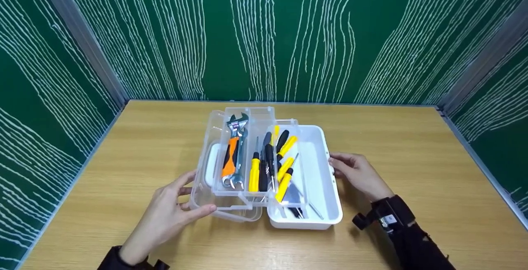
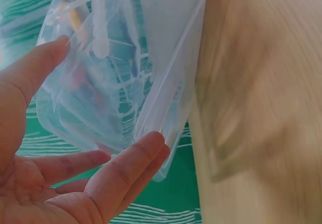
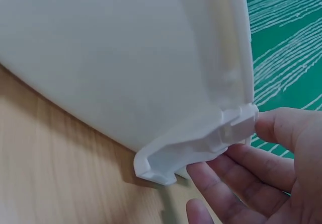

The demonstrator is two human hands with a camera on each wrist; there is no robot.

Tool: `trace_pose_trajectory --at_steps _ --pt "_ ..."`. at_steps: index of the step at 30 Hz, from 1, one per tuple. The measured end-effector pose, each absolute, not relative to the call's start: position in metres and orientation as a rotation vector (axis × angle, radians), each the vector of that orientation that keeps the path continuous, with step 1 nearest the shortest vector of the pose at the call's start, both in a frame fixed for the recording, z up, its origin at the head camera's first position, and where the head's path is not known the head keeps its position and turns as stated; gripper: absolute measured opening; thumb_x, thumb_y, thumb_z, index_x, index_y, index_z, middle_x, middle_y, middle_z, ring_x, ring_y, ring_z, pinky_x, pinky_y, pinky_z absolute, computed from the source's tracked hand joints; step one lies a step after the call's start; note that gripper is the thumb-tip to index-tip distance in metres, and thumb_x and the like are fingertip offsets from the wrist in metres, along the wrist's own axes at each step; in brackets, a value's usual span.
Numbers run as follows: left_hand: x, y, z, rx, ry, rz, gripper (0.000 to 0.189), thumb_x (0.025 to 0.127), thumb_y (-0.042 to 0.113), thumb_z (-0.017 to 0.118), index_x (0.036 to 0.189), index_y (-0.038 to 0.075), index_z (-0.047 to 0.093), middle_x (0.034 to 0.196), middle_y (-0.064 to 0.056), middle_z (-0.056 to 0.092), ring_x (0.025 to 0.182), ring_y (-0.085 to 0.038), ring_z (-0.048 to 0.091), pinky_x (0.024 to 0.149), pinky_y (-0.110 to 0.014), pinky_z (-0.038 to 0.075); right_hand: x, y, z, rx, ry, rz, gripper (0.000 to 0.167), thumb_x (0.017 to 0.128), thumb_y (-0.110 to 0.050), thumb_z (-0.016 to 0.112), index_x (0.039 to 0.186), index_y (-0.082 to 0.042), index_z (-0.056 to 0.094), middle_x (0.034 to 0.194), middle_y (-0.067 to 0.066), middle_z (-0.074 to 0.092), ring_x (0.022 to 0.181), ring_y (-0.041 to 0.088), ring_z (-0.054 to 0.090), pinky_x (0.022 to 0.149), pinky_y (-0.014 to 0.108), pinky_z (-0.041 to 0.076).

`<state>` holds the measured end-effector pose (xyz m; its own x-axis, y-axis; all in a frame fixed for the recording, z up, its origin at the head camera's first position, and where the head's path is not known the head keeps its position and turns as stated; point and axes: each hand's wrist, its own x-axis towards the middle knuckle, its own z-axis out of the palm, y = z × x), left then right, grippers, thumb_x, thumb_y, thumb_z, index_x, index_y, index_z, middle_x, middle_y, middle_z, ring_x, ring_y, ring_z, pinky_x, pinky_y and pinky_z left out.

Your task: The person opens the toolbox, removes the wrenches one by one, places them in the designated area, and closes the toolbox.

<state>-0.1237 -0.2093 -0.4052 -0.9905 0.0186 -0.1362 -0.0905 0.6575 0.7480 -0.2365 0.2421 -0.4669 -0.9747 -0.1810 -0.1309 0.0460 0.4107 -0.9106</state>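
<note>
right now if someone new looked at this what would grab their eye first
Probably the orange-handled wrench, in the clear tray on the left side of the open toolbox. Next, the yellow-handled screwdrivers around the toolbox's middle, between the left hand and the right hand. Behind the table, the green wall with its wavy white lines also stands out.

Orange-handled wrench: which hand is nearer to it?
Left. The left hand grips the clear lid, below and left of the wrench in the head view; the right hand is farther, across the white box at its side latch.
</note>
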Motion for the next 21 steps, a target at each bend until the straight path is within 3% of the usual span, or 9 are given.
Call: trace_pose_trajectory --at_steps 9,21 --pt "-0.131 -0.202 -0.411 0.011 2.723 1.341 0.097 0.080 0.051 0.093 0.160 0.018 0.050 0.155 -0.017 0.061 0.129 -0.040 0.069 0.095 -0.045 0.065 -0.240 0.250 -0.466 -0.129 2.439 -1.637 0.056 0.111 -0.035 0.060 0.151 0.005 0.056 0.146 0.025 0.065 0.110 0.009 0.074 0.096 0.023 0.061" --pt "-0.131 -0.201 -0.426 0.047 2.651 1.462 0.094 0.081 0.043 0.094 0.158 0.015 0.050 0.154 -0.020 0.060 0.127 -0.037 0.070 0.097 -0.042 0.065 -0.244 0.254 -0.467 -0.087 2.466 -1.590 0.060 0.111 -0.042 0.059 0.152 0.002 0.056 0.147 0.024 0.065 0.112 0.013 0.073 0.096 0.022 0.061"
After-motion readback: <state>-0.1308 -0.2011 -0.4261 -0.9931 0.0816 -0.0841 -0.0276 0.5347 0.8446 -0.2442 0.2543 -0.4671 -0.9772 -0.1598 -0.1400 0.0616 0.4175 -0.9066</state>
